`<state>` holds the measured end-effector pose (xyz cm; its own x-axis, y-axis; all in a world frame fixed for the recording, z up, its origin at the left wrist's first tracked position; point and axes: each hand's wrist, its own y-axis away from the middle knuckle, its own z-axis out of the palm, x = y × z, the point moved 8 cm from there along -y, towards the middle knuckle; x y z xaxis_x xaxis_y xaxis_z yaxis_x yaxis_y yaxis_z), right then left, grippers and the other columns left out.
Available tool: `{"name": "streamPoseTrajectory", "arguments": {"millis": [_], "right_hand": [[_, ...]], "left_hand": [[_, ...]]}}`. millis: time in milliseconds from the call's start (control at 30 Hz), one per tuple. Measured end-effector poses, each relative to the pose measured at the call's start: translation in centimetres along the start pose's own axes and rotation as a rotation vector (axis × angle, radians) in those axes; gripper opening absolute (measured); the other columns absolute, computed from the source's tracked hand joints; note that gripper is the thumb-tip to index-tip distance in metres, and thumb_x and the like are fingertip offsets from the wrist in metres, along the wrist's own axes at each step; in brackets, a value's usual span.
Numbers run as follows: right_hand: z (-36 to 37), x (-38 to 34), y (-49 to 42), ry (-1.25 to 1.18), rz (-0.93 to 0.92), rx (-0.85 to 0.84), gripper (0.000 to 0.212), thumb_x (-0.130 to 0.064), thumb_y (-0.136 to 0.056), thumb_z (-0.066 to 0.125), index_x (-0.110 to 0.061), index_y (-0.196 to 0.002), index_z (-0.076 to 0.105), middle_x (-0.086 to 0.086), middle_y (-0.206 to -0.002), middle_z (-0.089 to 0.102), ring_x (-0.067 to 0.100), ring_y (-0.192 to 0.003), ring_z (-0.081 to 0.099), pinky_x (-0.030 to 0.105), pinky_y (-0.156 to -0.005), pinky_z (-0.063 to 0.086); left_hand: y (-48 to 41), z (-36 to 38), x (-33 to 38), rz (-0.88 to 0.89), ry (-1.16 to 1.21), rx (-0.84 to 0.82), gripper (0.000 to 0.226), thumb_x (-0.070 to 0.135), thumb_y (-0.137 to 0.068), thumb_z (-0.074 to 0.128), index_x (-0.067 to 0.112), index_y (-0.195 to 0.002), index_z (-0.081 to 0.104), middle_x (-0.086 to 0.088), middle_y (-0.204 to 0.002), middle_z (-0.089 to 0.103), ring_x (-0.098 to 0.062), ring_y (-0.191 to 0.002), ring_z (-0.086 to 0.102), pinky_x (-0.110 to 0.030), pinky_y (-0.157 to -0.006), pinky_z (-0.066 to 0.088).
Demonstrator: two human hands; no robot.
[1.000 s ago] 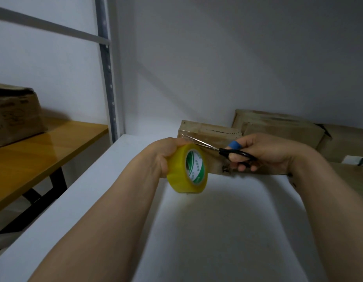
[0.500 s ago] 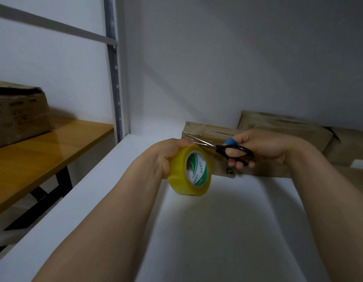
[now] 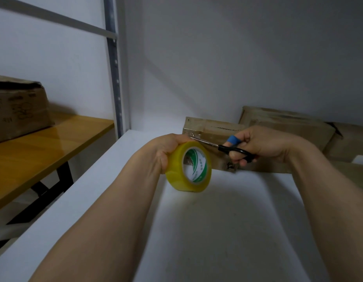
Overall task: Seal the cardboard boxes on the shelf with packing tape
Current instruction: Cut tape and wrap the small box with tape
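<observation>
Several brown cardboard boxes (image 3: 288, 123) lie at the back of the wide white shelf (image 3: 217, 231). The nearest flat cardboard box (image 3: 211, 129) sits just behind both hands, and something glossy, probably clear tape, shows at its left end.

The left hand (image 3: 166, 147) is wrapped round a yellow roll of packing tape (image 3: 188, 167), held on edge above the shelf in front of that end. The right hand (image 3: 264, 143) is closed through the handles of black-handled steel scissors (image 3: 233, 149), whose blades point left with their tips almost at the left fingers. I cannot tell how far the blades are parted.

I judge this to be the cut that frees the strip from the roll, and it carries three risks:

- **Box dragged:** this is the largest. A tug on the roll could pull the light box forward or peel the laid tape off the cardboard.
- **Poor cut:** slack tape would fold between the blades instead of shearing, leaving a crumpled, ragged end that seals badly.
- **Nicked finger:** with the tips so close to the gripping fingers, a hurried snip could catch skin.
</observation>
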<state>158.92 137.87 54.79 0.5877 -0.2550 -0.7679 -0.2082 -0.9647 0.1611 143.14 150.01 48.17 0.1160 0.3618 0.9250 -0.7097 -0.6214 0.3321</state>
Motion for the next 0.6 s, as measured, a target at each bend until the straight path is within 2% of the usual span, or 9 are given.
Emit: {"name": "streamPoseTrajectory", "arguments": {"millis": [133, 233, 300, 367, 467, 533, 600], "right_hand": [[0.6, -0.7, -0.2, -0.012, -0.032, -0.034, 0.033, -0.029, -0.071, 0.086, -0.014, -0.098, 0.074, 0.006, -0.075, 0.069, 0.009, -0.057, 0.060, 0.019, -0.051, 0.038], [0.4, -0.7, -0.5, -0.004, -0.024, -0.019, 0.038, -0.032, -0.068, 0.085, -0.011, -0.098, 0.074, 0.007, -0.074, 0.069, 0.009, -0.056, 0.060, 0.017, -0.048, 0.038], [0.0, -0.5, -0.5, -0.001, -0.010, -0.021, 0.030, -0.025, -0.074, 0.079, -0.010, -0.100, 0.073, 0.006, -0.072, 0.069, 0.008, -0.055, 0.060, 0.016, -0.046, 0.039], [0.0, -0.1, -0.3, 0.003, 0.002, -0.029, 0.025, -0.018, -0.079, 0.076, -0.009, -0.102, 0.072, 0.005, -0.070, 0.069, 0.008, -0.055, 0.059, 0.015, -0.046, 0.039], [0.4, 0.4, -0.3, -0.023, 0.007, -0.034, 0.033, -0.023, -0.072, 0.077, -0.009, -0.102, 0.071, 0.007, -0.077, 0.069, 0.011, -0.061, 0.061, 0.022, -0.058, 0.041], [0.7, 0.6, -0.4, -0.070, 0.018, -0.046, 0.027, -0.011, -0.079, 0.077, -0.008, -0.104, 0.069, 0.010, -0.082, 0.069, 0.016, -0.069, 0.063, 0.025, -0.065, 0.049], [1.2, 1.3, -0.6, -0.038, 0.068, -0.049, 0.026, -0.002, -0.081, 0.077, -0.006, -0.106, 0.070, 0.011, -0.084, 0.073, 0.017, -0.072, 0.067, 0.022, -0.065, 0.057]], "left_hand": [[0.5, 0.3, 0.3, 0.013, -0.010, -0.008, 0.041, 0.019, -0.074, 0.079, 0.004, -0.113, 0.072, -0.018, -0.097, 0.075, -0.030, -0.082, 0.072, -0.043, -0.076, 0.060], [1.0, 0.5, 0.4, 0.022, -0.023, 0.008, 0.020, 0.016, -0.085, 0.073, 0.005, -0.102, 0.072, -0.015, -0.079, 0.074, -0.024, -0.061, 0.071, -0.033, -0.056, 0.057], [1.6, 0.7, 0.5, 0.018, -0.046, 0.002, 0.011, 0.014, -0.090, 0.069, 0.005, -0.093, 0.070, -0.012, -0.067, 0.071, -0.018, -0.046, 0.066, -0.026, -0.043, 0.051], [2.2, 0.7, 0.8, 0.020, -0.078, -0.005, 0.011, 0.013, -0.092, 0.067, 0.004, -0.085, 0.068, -0.010, -0.059, 0.068, -0.014, -0.040, 0.061, -0.022, -0.038, 0.047], [3.0, 0.7, 1.3, 0.019, -0.159, -0.015, 0.014, 0.015, -0.093, 0.068, 0.007, -0.081, 0.066, -0.006, -0.056, 0.067, -0.012, -0.037, 0.059, -0.019, -0.037, 0.045], [3.5, 0.7, 1.4, 0.008, -0.206, -0.024, 0.011, 0.017, -0.091, 0.070, 0.008, -0.085, 0.068, -0.006, -0.059, 0.068, -0.012, -0.039, 0.060, -0.020, -0.039, 0.047], [3.8, 0.4, 1.4, -0.008, -0.241, -0.022, 0.012, 0.019, -0.090, 0.071, 0.009, -0.086, 0.069, -0.006, -0.062, 0.069, -0.013, -0.041, 0.061, -0.021, -0.041, 0.048]]}}
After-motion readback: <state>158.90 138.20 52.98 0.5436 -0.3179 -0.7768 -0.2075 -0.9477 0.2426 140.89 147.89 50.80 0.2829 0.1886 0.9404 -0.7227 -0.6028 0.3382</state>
